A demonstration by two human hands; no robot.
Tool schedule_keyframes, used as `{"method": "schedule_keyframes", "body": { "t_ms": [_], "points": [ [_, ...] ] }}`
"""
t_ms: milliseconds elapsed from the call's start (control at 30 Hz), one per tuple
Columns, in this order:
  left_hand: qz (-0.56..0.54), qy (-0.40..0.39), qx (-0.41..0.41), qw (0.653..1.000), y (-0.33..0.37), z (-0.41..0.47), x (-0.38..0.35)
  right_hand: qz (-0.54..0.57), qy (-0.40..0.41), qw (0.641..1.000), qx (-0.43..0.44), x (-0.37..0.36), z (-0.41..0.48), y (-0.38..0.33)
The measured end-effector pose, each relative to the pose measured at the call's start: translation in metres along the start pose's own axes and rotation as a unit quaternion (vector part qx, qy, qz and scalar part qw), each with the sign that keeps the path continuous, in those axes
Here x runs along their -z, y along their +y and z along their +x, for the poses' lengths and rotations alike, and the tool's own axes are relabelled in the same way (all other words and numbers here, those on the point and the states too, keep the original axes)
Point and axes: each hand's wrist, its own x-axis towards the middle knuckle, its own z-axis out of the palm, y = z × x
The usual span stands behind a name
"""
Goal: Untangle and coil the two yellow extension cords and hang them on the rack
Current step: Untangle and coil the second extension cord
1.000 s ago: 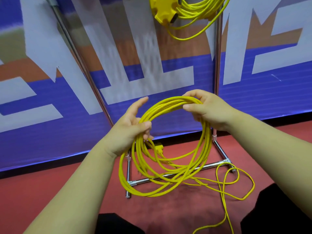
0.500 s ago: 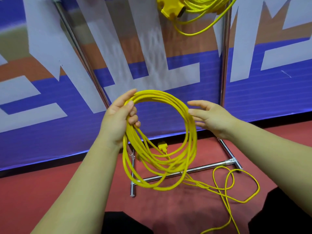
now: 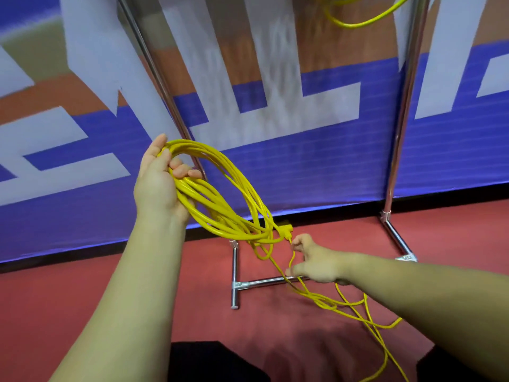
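Now the raised left hand [image 3: 158, 183] grips the coil [image 3: 217, 213]; the low right hand [image 3: 316, 261] pinches its loose strand [image 3: 322, 301].

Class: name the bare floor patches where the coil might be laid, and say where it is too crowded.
Bare: red floor left of the rack's left foot, up to the banner; also the strip between the right hand and the rack's right foot. Crowded: loose cord loops on the floor under the right forearm.

You faced a banner wall [image 3: 316, 161] printed in blue, white and orange, and a red floor [image 3: 68, 299] ran along its foot.
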Motion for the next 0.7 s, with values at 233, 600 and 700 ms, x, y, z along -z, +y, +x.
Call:
{"method": "schedule_keyframes", "body": {
  "t_ms": [233, 600, 700],
  "points": [
    [-0.031, 0.002, -0.002, 1.000, 0.015, 0.014, 0.025, 0.029, -0.098, 0.995, -0.006, -0.034, 0.020, -0.009],
    [0.485, -0.135, -0.022, 0.864, -0.027, 0.004, 0.056, 0.078, 0.028, 0.995, 0.052, 0.071, -0.024, -0.056],
    [0.590, -0.240, -0.050, 0.769, -0.044, -0.012, 0.035, 0.080, 0.027, 0.992, 0.094, 0.078, -0.042, -0.074]
  ]
}}
